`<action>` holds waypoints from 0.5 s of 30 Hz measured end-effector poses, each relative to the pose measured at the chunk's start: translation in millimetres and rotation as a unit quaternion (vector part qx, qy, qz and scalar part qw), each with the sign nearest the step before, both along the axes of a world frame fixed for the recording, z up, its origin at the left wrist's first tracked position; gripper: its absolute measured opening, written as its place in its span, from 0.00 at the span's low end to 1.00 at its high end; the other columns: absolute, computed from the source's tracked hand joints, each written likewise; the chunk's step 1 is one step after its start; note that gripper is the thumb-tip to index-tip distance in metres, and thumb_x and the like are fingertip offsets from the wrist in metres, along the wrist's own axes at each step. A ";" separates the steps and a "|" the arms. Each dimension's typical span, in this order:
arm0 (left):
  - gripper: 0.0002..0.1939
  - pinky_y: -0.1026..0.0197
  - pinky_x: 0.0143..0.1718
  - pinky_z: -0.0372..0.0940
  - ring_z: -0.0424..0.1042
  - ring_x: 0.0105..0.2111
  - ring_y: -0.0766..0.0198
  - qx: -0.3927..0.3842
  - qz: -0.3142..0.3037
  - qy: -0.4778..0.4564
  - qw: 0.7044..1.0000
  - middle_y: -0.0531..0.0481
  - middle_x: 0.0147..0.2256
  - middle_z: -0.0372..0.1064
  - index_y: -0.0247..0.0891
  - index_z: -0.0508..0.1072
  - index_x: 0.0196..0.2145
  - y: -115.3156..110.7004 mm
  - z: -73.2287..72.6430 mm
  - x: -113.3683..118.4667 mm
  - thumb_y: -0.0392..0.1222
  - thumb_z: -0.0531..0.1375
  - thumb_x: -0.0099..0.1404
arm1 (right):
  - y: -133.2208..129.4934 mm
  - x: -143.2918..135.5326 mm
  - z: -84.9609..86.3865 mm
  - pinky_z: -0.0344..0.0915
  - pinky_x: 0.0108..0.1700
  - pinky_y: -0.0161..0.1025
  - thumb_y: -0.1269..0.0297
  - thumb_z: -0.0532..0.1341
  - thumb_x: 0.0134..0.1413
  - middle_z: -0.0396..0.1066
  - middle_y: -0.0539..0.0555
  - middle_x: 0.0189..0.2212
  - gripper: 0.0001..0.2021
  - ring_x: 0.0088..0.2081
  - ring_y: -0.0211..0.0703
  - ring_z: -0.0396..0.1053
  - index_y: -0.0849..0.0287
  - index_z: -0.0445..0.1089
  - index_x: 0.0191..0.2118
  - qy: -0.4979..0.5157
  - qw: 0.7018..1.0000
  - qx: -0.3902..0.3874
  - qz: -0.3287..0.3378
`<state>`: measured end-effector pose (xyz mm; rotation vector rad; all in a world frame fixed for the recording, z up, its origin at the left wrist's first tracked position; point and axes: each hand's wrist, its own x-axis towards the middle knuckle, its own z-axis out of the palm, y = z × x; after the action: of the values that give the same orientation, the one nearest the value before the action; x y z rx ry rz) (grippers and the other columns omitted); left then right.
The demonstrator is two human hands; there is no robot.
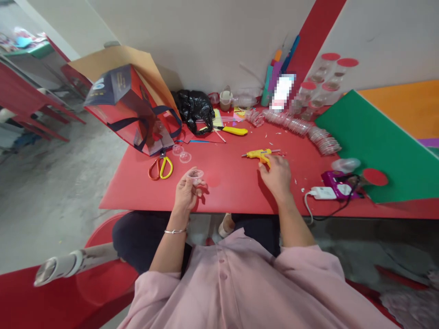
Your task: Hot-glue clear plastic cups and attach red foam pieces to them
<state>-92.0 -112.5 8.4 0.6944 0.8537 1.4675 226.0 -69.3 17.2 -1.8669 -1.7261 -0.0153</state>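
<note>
Near the front edge of the red table, my left hand (187,191) holds a small clear plastic cup-like piece (195,175) by its side, rim upward. My right hand (277,176) is on the handle of a yellow glue gun (255,154), thumb and fingers closed about it; part of the handle is hidden under them. The gun's nozzle points left, and a clear glue stick (275,151) sticks out of its back. Two more clear plastic pieces (185,157) lie beyond my left hand, beside scissors (166,167) with one red and one yellow handle.
A paper bag (120,107) and a black plastic bag (194,109) stand at the back left. A yellow cutter (235,131) lies mid-table. Stacked clear plastic pieces (322,139), a green board (373,151) and a purple power strip (338,185) with cables occupy the right.
</note>
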 end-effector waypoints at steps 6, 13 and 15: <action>0.28 0.73 0.18 0.60 0.74 0.31 0.70 0.001 -0.010 -0.027 1.000 0.46 0.49 0.75 0.45 0.76 0.53 -3.2 -2.2 13.2 0.47 0.75 0.56 | 19.4 8.6 -8.3 0.63 0.49 0.55 0.35 0.61 0.55 0.71 0.74 0.50 0.38 0.51 0.66 0.67 0.68 0.69 0.56 -0.085 0.987 -0.099 -0.093; 0.26 0.67 0.25 0.67 0.75 0.38 0.64 -0.010 -0.030 -0.011 0.999 0.45 0.51 0.74 0.47 0.74 0.57 -6.7 3.6 21.0 0.56 0.67 0.64 | 32.9 11.6 -23.0 0.64 0.47 0.55 0.40 0.64 0.54 0.72 0.76 0.47 0.32 0.50 0.67 0.67 0.69 0.73 0.48 -0.074 0.988 -0.070 -0.115; 0.26 0.66 0.26 0.67 0.76 0.38 0.63 -0.015 -0.036 -0.009 0.999 0.45 0.50 0.74 0.46 0.73 0.57 -6.5 3.6 21.1 0.57 0.66 0.65 | 34.6 16.3 -22.4 0.65 0.47 0.55 0.42 0.66 0.52 0.73 0.74 0.46 0.30 0.49 0.65 0.68 0.67 0.75 0.47 -0.045 0.989 -0.069 -0.119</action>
<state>-70.9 -119.0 11.9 0.6820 0.8268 1.3911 242.3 -34.8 -5.2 -2.1971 -1.5876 -0.0772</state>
